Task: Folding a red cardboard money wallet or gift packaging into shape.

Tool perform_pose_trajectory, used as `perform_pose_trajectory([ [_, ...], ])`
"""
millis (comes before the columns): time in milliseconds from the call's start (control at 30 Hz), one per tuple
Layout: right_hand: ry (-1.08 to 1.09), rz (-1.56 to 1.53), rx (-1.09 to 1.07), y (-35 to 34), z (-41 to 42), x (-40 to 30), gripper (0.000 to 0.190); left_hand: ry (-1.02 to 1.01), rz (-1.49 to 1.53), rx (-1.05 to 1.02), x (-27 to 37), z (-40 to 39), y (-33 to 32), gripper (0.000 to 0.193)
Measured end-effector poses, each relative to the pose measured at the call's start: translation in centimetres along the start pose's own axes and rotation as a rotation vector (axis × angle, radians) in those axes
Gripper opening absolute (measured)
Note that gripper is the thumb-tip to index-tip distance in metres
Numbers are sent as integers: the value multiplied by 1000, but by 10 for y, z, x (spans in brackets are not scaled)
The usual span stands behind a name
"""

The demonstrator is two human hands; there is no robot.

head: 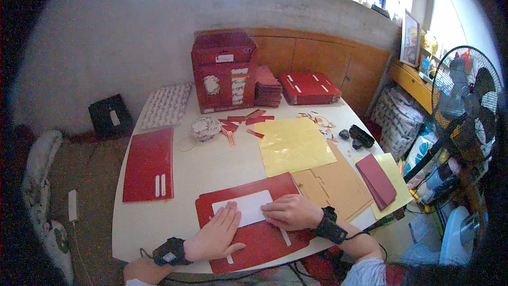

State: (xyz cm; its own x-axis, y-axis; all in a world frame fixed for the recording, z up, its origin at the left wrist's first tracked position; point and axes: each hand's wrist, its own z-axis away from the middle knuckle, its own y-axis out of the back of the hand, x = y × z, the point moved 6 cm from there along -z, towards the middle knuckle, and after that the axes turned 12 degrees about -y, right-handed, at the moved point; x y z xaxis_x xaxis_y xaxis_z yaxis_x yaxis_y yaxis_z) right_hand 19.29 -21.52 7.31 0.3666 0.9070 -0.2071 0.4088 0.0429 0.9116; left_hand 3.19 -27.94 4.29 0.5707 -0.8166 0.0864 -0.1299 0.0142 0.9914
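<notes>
On a red cardboard sheet [254, 242] at the near edge of the table lies a white rectangular piece of paper or card [254, 202]. My left hand [218, 230] rests flat with its fingers over the left end of the white piece and its thumb apart on the red sheet. My right hand [291, 212] has its curled fingertips at the right end of the white piece; whether they pinch it is not clear. White strips show on the red sheet below both hands. Each wrist wears a black strapped device.
Yellow sheets [295, 145], brown cardboard [333, 182] and dark red folded pieces [376, 182] lie to the right. A red panel [149, 165] lies left. Behind stand a large red box [224, 75] and stacked red cardboard [309, 88]. A fan [466, 99] stands at the right.
</notes>
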Motion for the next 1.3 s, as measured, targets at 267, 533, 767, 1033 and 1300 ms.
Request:
perform_pose_trajectory([
  [267,0,18,27,1,0,-4,14,74,-7,-6,2,5,-4,79],
  [533,-60,-35,46,3,-1,-3,12,81,23,39,2,6,-2,78],
  [767,-124,-93,47,4,-2,2,12,80,45,80,1,7,-4,77],
  [1033,-126,-159,33,7,-3,7,11,60,-9,40,-5,5,-4,79],
  [1300,-112,-178,3,4,-3,8,18,54,9,140,-9,2,10,71],
])
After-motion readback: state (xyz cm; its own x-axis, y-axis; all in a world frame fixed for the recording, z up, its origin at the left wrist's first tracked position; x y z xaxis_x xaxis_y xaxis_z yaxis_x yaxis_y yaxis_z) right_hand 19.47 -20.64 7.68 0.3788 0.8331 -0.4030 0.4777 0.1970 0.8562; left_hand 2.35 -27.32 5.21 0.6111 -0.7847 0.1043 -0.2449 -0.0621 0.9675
